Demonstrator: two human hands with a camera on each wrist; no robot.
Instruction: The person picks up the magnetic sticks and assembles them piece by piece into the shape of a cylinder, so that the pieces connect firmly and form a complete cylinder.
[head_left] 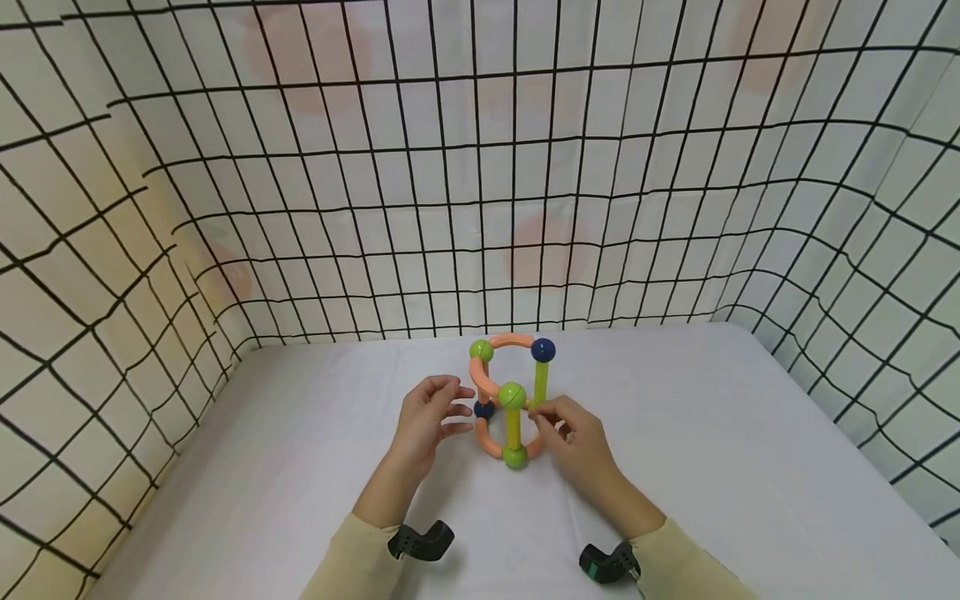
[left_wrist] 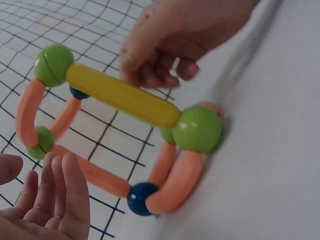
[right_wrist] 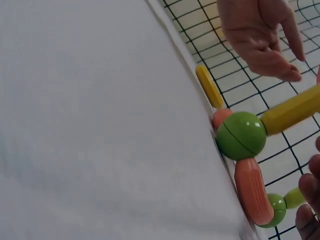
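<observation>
A toy frame of balls and sticks stands upright on the table. Its front green ball (head_left: 512, 396) tops a yellow stick (head_left: 513, 429), with another green ball (head_left: 515, 457) below. Curved orange sticks (head_left: 513, 340) join the balls into upper and lower loops. A dark blue ball (head_left: 543, 350) caps the light-green stick (head_left: 541, 383) at the back right. My right hand (head_left: 577, 437) pinches that stick low down; its lower end is hidden behind the fingers. At the left side, my left hand (head_left: 426, 421) is held with fingers extended beside the dark blue ball (head_left: 483, 409), holding nothing.
A white cloth covers the table (head_left: 300, 467). Black wire mesh (head_left: 450, 175) over pale sheeting rises at the back and both sides. In the right wrist view, another yellow stick (right_wrist: 209, 86) shows beyond the frame. Each wrist wears a black camera (head_left: 422, 542).
</observation>
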